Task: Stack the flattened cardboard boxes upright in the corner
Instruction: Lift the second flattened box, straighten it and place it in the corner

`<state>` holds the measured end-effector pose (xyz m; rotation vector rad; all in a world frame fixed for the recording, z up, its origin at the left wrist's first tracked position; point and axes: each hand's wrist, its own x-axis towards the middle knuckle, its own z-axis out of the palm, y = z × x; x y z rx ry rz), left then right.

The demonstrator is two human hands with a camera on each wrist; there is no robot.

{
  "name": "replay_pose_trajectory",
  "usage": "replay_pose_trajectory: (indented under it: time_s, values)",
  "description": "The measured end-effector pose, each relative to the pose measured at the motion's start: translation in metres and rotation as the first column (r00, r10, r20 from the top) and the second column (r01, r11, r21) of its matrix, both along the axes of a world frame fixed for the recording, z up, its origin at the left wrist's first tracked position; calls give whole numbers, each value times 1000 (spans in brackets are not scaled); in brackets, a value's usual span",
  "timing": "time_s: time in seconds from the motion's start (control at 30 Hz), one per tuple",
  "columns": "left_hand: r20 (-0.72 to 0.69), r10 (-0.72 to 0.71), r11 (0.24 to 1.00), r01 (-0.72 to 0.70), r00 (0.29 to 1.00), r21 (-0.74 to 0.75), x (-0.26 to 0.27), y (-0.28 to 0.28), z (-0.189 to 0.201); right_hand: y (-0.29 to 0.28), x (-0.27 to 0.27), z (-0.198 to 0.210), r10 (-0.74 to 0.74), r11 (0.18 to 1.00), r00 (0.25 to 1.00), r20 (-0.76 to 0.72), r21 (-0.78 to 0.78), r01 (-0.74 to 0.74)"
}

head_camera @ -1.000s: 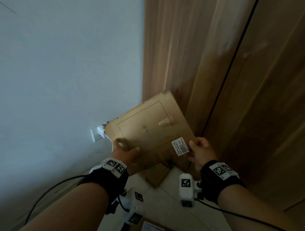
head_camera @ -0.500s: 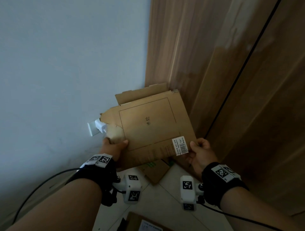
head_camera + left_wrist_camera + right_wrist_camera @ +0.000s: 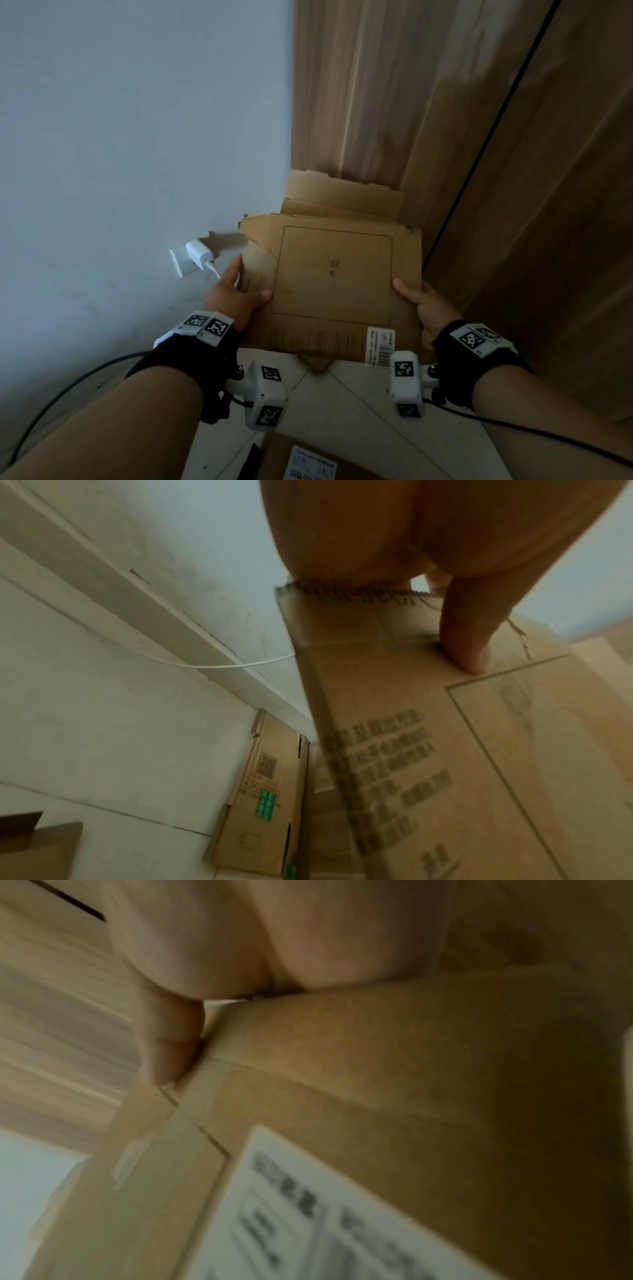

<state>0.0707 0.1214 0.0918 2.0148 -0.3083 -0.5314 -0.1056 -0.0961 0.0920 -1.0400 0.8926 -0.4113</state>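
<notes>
Cardboard box (image 3: 337, 284), flat, btwn left hand (image 3: 236, 294) & right hand (image 3: 428, 308).

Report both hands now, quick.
Left hand: grips the left edge of the flattened box, thumb on its face.
Right hand: grips the box's right edge.

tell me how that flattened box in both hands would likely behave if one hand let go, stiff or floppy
Probably fairly stiff: the flattened cardboard box stays flat between the left hand and right hand without visible sagging. Its torn left edge looks weaker and might bend or tear further. Likely light for its size, since thumbs and fingers at its edges carry it.
</notes>
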Motion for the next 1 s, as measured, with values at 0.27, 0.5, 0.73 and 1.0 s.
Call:
replay_pose_trajectory:
  time_s: [0.27, 0.5, 0.73, 1.0]
  values:
    - [-32, 156, 980, -151, 987, 131, -18, -15, -15, 3, 8, 4, -128, 992, 984, 128, -3, 129]
    - [-480, 120, 977, -189, 869, -96, -46, -42, -11, 17, 26, -4, -145, 988, 982, 120, 66, 137]
    - [-519, 26, 923, -220, 854, -317, -52, -52, -10, 28, 33, -10, -85, 989, 973, 216, 135, 57]
    - [-386, -4, 938, -130, 922, -321, -42, -50, -13, 12, 25, -5, -199, 967, 963, 181, 198, 162]
